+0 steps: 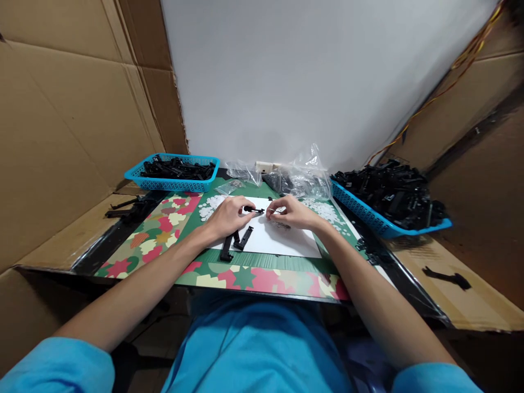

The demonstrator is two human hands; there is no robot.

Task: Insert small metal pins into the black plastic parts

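Observation:
Over a white sheet [295, 243], my left hand [230, 217] pinches a small black plastic part [256, 210], its narrow end pointing right. Close by on the right, my right hand [291, 212] has thumb and fingertips pressed together on something thin and small that I cannot make out. The two hands are a short gap apart. Below my left hand lie two black plastic pieces, one long [226, 249] and one shorter [244, 238]. A little heap of tiny pieces [280, 225] sits under my right hand, partly hidden by it.
Blue baskets of black parts stand at the left [172, 185] and right [356, 204]. White discs lie scattered left [208, 207] and right [327, 213]. Clear plastic bags [307, 177] rest against the wall. More black parts lie at the left edge [126, 206] and on the right cardboard [447, 278].

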